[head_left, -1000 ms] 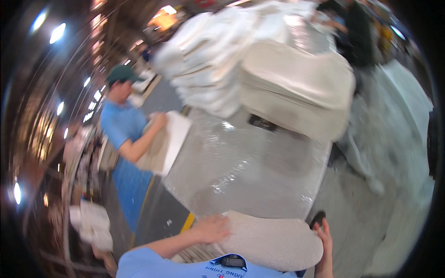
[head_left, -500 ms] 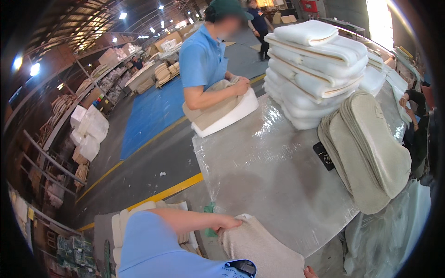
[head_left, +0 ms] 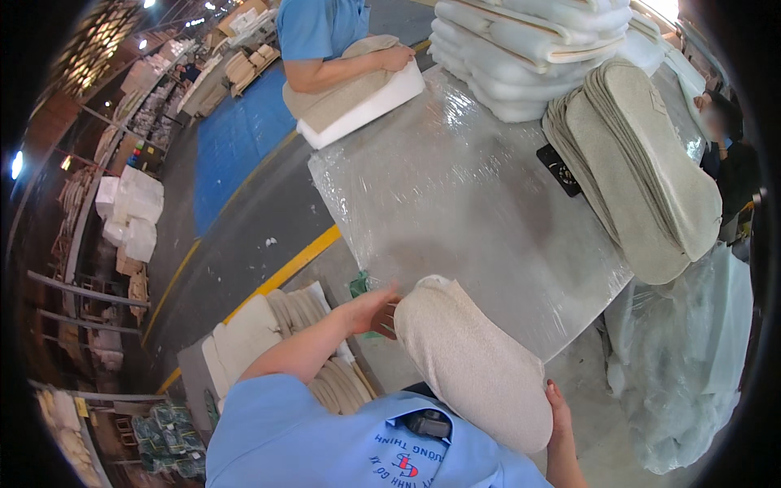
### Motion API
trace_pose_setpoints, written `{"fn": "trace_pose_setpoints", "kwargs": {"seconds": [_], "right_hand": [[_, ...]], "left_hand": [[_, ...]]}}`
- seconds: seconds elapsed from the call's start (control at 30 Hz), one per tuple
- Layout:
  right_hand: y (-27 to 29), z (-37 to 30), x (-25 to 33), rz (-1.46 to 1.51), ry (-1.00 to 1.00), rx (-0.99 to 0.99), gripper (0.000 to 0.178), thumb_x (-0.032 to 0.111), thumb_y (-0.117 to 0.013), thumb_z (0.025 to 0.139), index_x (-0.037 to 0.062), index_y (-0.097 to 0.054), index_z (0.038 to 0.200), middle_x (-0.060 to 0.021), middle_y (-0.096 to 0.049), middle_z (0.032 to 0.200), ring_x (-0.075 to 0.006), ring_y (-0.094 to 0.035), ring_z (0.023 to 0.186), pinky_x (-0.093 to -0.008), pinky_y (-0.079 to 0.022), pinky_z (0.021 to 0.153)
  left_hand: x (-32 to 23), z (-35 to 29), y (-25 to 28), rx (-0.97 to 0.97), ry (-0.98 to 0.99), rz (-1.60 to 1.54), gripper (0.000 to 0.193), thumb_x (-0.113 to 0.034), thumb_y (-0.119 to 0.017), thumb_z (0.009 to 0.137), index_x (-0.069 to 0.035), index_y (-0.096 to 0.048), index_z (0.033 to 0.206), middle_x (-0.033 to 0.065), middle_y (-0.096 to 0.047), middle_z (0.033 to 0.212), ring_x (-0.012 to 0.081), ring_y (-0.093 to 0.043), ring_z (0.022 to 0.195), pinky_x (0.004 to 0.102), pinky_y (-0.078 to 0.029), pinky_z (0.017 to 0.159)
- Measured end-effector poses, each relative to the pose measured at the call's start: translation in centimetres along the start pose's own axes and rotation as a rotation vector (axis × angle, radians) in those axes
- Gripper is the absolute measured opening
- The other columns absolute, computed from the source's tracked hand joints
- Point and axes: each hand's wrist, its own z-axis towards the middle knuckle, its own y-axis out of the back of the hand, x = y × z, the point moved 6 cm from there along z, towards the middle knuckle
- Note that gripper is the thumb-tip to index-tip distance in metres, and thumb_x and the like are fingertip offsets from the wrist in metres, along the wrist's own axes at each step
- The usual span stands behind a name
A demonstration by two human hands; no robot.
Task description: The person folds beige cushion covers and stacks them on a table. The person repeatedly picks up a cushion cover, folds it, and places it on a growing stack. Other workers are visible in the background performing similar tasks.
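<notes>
A beige fabric-covered cushion [head_left: 476, 358], long with rounded ends, lies slantwise in front of my body at the table's near edge. At its far left end a bit of white shows. My left hand [head_left: 376, 312] is beside that end, fingers stretched and apart, slightly blurred. Around the near right end, my right hand [head_left: 560, 413] grips the cushion, its thumb on the edge and the other fingers largely hidden. Across the table [head_left: 464, 220], which is wrapped in clear plastic film, a co-worker in a blue shirt [head_left: 321, 28] rests both arms on beige fabric over a white foam pad [head_left: 366, 106].
White padding [head_left: 521, 61] is piled high at the far side. Beige covers [head_left: 643, 179] are stacked on the right, beside a black object [head_left: 559, 171]. Clear plastic [head_left: 675, 358] hangs at the right. Finished-looking beige cushions [head_left: 252, 333] lie low at the left. Another person [head_left: 724, 134] is far right.
My view has tipped downward. My left hand has gone from gripping the cushion's far end to open fingers beside it. More of the cushion and my right hand now shows.
</notes>
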Motion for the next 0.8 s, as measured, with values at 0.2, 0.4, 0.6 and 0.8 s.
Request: {"fn": "trace_pose_setpoints", "kwargs": {"seconds": [0.2, 0.4, 0.6, 0.8], "right_hand": [[0.0, 0.7, -0.2, -0.059, -0.05, 0.082, 0.061, 0.034, -0.063, 0.107, -0.0014, -0.046, 0.154, -0.0214, -0.062, 0.145, -0.0295, -0.065, 0.127, -0.0409, -0.055, 0.103], [-2.2, -1.8, 0.6, -0.15, -0.013, 0.167, 0.049, 0.029, -0.067, 0.105, -0.003, -0.057, 0.14, -0.0159, -0.072, 0.126, -0.0271, -0.073, 0.111, -0.0429, -0.061, 0.094], [-5.9, -3.0, 4.1, -0.026, 0.449, 0.22, 0.056, 0.027, -0.073, 0.101, 0.0033, -0.051, 0.148, -0.012, -0.069, 0.133, -0.027, -0.07, 0.117, -0.0461, -0.059, 0.099], [-15.2, 1.8, 1.9, 0.23, 0.423, 0.592, 0.07, 0.035, -0.078, 0.097, 0.0141, -0.047, 0.156, -0.0045, -0.066, 0.143, -0.0259, -0.064, 0.128, -0.0485, -0.054, 0.107]], "left_hand": [[0.0, -3.9, -5.9, 0.023, -0.219, -0.023, 0.091, -0.081, -0.032, 0.102, -0.012, -0.039, 0.162, 0.0142, -0.052, 0.156, 0.0339, -0.056, 0.137, 0.0567, -0.046, 0.111], [1.2, -1.1, -7.6, 0.162, -0.44, -0.573, 0.077, -0.069, -0.035, 0.107, -0.011, -0.048, 0.156, 0.0121, -0.056, 0.153, 0.0347, -0.055, 0.139, 0.0531, -0.045, 0.115], [-3.8, -1.1, -11.6, 0.126, -0.652, -0.613, 0.057, -0.049, -0.049, 0.11, -0.005, -0.058, 0.145, 0.0108, -0.067, 0.132, 0.0221, -0.062, 0.126, 0.0389, -0.049, 0.109], [-14.2, -5.0, -19.7, 0.34, -0.781, -0.373, 0.05, -0.043, -0.053, 0.11, -0.005, -0.061, 0.14, 0.0079, -0.069, 0.127, 0.0185, -0.063, 0.118, 0.0356, -0.05, 0.104]]}}
